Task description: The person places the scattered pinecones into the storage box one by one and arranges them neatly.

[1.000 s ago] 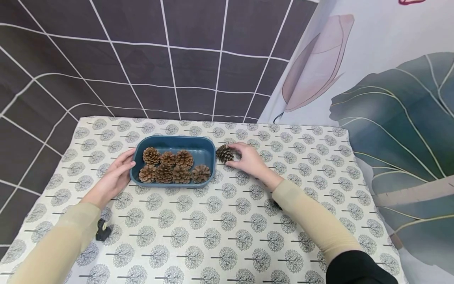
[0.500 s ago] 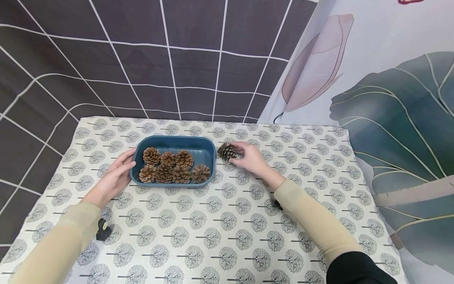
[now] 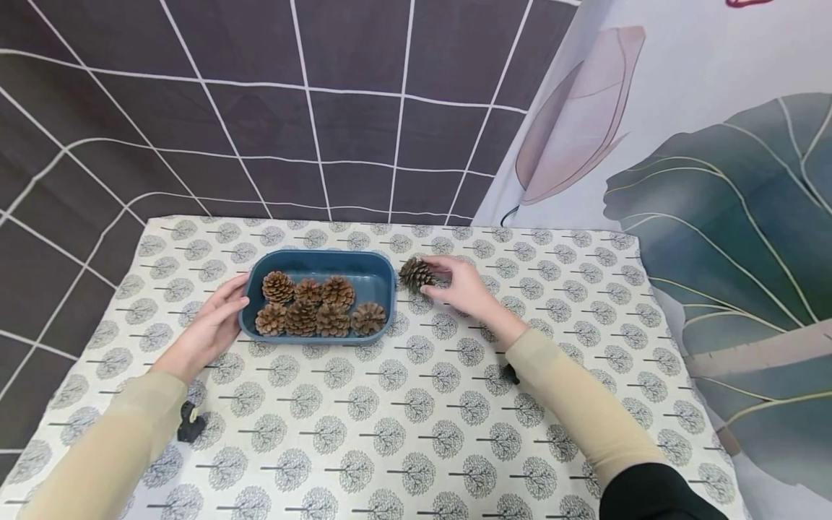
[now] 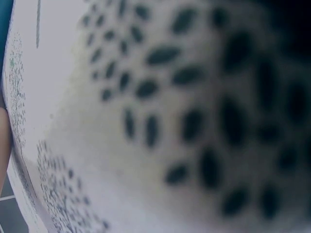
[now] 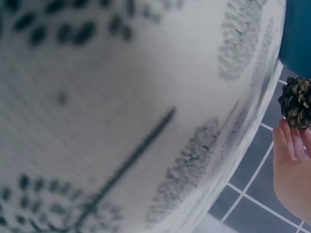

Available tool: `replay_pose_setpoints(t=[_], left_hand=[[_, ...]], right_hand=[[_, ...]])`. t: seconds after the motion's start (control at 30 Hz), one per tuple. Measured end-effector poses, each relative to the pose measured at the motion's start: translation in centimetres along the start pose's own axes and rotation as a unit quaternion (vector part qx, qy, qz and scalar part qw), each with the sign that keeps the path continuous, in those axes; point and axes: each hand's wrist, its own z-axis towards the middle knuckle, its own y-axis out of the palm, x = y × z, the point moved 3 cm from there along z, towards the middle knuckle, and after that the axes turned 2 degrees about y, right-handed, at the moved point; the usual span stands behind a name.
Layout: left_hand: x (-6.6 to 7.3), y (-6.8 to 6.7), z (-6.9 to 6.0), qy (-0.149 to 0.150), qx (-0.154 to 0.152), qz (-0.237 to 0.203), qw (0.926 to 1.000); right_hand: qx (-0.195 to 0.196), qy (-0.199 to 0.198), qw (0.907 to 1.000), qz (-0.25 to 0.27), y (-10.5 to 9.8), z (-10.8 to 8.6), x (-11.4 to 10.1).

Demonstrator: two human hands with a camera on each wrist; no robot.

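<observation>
In the head view, a blue rectangular tub (image 3: 312, 258) holds several brown pine cones (image 3: 301, 318), most along its front and left. My left hand (image 3: 211, 325) rests against the tub's left end with fingers extended along it. Just beyond the opposite end, my right hand (image 3: 463, 287) pinches a darker pine cone (image 3: 415, 275) between thumb and fingers, a small gap from the tub. The right wrist view catches this pine cone (image 5: 297, 103) at its right edge, with the fingers beneath it. Only a sliver of a finger shows in the left wrist view.
A cloth printed with grey trees (image 3: 364, 433) covers the table. Dark tiled-pattern fabric (image 3: 260, 115) hangs behind it, and a leaf-print curtain (image 3: 728, 217) hangs at the right. A small black device (image 3: 190, 422) is at the left wrist.
My right hand has shifted slightly right with the pine cone, widening the gap from the tub. My left hand stays at the tub's end.
</observation>
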Motion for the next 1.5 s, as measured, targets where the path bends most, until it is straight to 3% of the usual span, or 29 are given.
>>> replay_pose_setpoints(t=[0.7, 1.23, 1.5], left_hand=[[0.0, 0.1, -0.1, 0.002, -0.001, -0.006, 1.0], [0.1, 0.5, 0.0, 0.02, -0.01, -0.026, 0.9994], [0.1, 0.5, 0.0, 0.019, -0.01, -0.018, 0.9996]], right_hand=[[0.017, -0.052, 0.9979, 0.034, -2.0, 0.6, -3.4], [-0.013, -0.065, 0.9961, 0.059, -0.2, 1.2, -5.9], [-0.019, -0.095, 0.9952, 0.006, 1.1, 1.7, -7.0]])
